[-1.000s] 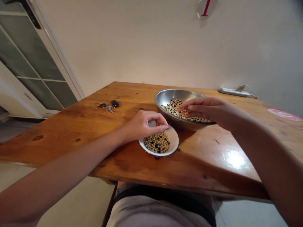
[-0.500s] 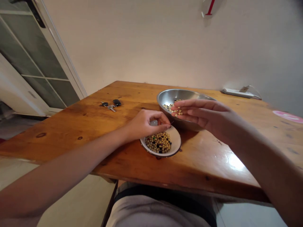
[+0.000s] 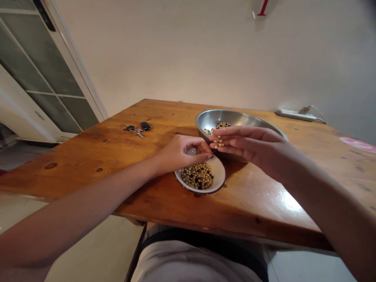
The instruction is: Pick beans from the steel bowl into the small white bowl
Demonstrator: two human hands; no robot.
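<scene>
right hand [image 3: 249, 147] half curled, pale beans [image 3: 218, 143] pinched at its fingertips, steel bowl [image 3: 235, 116] just beyond, left hand [image 3: 182, 154] curled, hold unclear, over white dish [image 3: 219, 171] of mixed beans [image 3: 196, 176]

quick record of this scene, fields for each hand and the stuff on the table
left hand: curled over a white enamel dish, small pale item in the palm, unclear what
dish contents: mixed beans
right hand: pinching pale beans above a steel bowl
bowl contents: dark and pale beans
surface: wooden table
also on table: car keys, power strip
</scene>
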